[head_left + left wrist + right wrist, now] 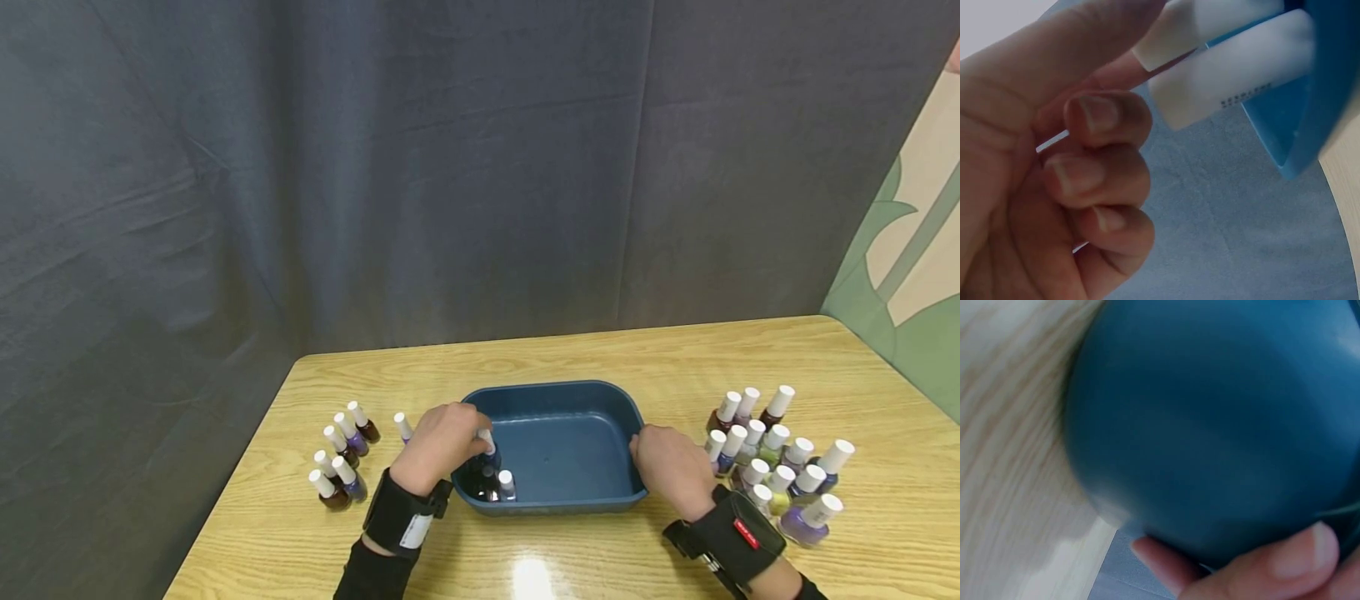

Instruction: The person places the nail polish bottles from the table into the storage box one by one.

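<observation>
My left hand (446,437) reaches over the left end of a dark blue plastic tub (562,462). Its thumb and index finger pinch the white cap of a nail polish bottle (489,446) inside the tub. In the left wrist view that cap (1169,31) lies between thumb and finger, with a second white cap (1235,69) right beside it; the other fingers are curled in. Another nail polish bottle (507,486) stands in the tub's front left corner. At the tub's right end, my right hand (675,467) grips the wall, its fingers (1291,556) at the rim.
Several white-capped nail polish bottles (345,475) stand on the wooden table (480,554) at the left. One more bottle (402,425) is just behind my left hand. A larger cluster of bottles (780,479) stands right of my right hand. A dark cloth (480,183) hangs behind the table.
</observation>
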`<state>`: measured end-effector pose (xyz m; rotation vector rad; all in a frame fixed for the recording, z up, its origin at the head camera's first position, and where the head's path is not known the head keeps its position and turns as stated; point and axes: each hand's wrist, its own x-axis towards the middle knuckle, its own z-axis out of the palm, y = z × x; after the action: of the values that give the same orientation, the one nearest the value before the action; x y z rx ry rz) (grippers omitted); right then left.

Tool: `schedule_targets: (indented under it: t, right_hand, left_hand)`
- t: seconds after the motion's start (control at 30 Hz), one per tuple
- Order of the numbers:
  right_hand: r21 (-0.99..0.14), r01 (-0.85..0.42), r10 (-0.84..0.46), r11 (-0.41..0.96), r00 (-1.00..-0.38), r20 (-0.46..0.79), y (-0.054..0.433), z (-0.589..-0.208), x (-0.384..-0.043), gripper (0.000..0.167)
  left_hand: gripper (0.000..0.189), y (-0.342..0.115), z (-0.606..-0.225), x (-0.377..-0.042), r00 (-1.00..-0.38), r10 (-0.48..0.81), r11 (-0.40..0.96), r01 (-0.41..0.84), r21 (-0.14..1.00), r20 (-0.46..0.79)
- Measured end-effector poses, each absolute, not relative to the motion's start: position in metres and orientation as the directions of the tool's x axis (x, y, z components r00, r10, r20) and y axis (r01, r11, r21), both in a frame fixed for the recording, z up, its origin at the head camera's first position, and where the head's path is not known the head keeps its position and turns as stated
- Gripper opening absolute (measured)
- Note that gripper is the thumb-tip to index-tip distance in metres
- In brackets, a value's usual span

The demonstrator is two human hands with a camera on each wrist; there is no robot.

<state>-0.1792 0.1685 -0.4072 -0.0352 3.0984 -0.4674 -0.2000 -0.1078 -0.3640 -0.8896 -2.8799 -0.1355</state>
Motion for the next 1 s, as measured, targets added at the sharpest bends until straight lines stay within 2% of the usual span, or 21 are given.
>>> schedule_targets:
  t: [0.37,0.5,0.67,0.77,1.0]
  right_hand:
    - [-0.293,-0.018,-0.024,0.956,-1.0,-0.017,0.168,-0.407,-0.179,0.036]
    - [-0.291,-0.014,-0.02,0.957,-1.0,-0.018,0.169,-0.407,-0.179,0.035]
    - [-0.293,-0.011,-0.016,0.956,-1.0,-0.015,0.17,-0.407,-0.18,0.036]
    - [-0.295,-0.011,-0.015,0.956,-1.0,-0.012,0.17,-0.407,-0.18,0.036]
    - [-0.296,-0.018,-0.017,0.955,-1.0,0.006,0.169,-0.407,-0.179,0.035]
  left_hand:
    - [0.029,-0.115,-0.363,-0.199,-0.826,0.552,0.823,0.562,0.082,0.113]
    - [0.027,-0.126,-0.355,-0.2,-0.841,0.518,0.836,0.537,0.115,0.155]
    - [0.019,-0.153,-0.347,-0.205,-0.888,0.388,0.89,0.431,0.15,0.247]
    - [0.019,-0.171,-0.342,-0.206,-0.921,0.298,0.927,0.342,0.151,0.252]
    - [0.03,-0.196,-0.336,-0.201,-0.981,0.161,0.959,0.181,0.22,0.104]
